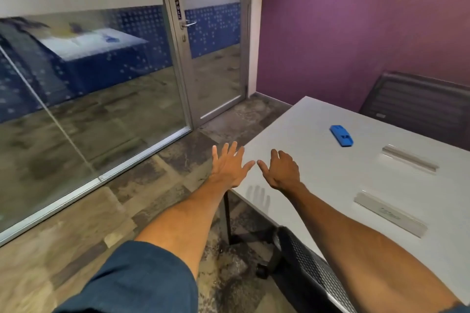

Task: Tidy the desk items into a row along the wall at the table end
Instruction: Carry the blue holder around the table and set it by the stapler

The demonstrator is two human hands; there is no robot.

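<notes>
A flat blue item (341, 135) lies on the white table (318, 173), towards its far end and near the purple wall (356, 33). Both my arms reach forward over the table's left corner. My left hand (229, 166) hovers with its fingers spread and straight, just beyond the table's left edge, holding nothing. My right hand (281, 171) hangs above the tabletop with loosely bent fingers, also holding nothing. The two hands are close together, and the blue item sits well to the right of them and farther away.
Two silver cable-slot covers (410, 158) (390, 213) are set into the tabletop on the right. A black mesh chair (312, 269) stands at the near table edge, another dark chair (419, 107) behind the table. A glass partition and door (211, 58) fill the left.
</notes>
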